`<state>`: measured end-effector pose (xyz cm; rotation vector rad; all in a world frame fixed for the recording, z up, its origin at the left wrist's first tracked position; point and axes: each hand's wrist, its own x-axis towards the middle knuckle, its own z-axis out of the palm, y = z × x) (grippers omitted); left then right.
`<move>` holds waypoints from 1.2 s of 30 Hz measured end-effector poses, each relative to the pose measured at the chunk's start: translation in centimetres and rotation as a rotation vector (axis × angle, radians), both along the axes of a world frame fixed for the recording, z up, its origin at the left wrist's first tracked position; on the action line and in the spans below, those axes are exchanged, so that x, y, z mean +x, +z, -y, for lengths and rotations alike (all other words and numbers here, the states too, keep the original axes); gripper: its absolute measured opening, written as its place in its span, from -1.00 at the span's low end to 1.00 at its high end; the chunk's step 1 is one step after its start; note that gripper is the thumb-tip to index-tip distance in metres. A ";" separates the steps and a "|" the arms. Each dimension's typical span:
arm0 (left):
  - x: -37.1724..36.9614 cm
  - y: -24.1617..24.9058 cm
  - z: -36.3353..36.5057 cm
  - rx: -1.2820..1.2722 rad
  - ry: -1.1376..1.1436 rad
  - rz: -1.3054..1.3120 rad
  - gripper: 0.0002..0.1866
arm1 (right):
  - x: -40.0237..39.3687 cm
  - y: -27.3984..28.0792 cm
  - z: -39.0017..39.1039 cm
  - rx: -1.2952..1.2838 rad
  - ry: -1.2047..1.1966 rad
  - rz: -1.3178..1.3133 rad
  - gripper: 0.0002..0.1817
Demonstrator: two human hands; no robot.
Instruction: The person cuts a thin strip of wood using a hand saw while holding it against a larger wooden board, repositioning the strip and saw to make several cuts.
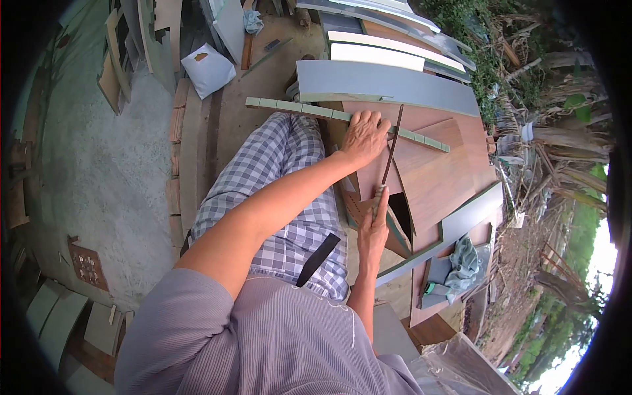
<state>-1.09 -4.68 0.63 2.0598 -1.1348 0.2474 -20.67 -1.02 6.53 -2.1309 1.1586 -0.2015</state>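
A long narrow strip (293,106), pale green and marked into segments, lies across the stacked boards, its left part jutting out past them. My left hand (364,137) presses on its middle with the fingers curled over it. Just to the right, a thin dark tool (390,158) with a ribbed handle crosses the strip. My right hand (374,227) is closed round that handle, lower in the view and nearer my body. Whether the tool touches the strip is too fine to tell.
Brown boards (434,171) lie beneath the strip, with a grey curved panel (388,84) beyond. A bluish cloth (464,263) rests at the lower right. A white sack (208,70) and leaning panels (155,39) stand upper left. Dry plants border the right.
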 end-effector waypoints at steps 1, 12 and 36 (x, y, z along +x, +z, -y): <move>0.0 0.1 0.0 0.005 -0.004 0.004 -0.69 | 0.7 0.5 0.3 0.049 -0.020 -0.027 -0.33; 0.0 -0.1 0.0 -0.014 0.002 0.016 -0.72 | -1.4 -1.5 -0.7 -0.056 0.015 0.028 -0.32; 0.0 0.0 0.0 -0.013 0.010 0.032 -0.70 | 0.8 -0.1 0.7 0.021 -0.001 -0.023 -0.33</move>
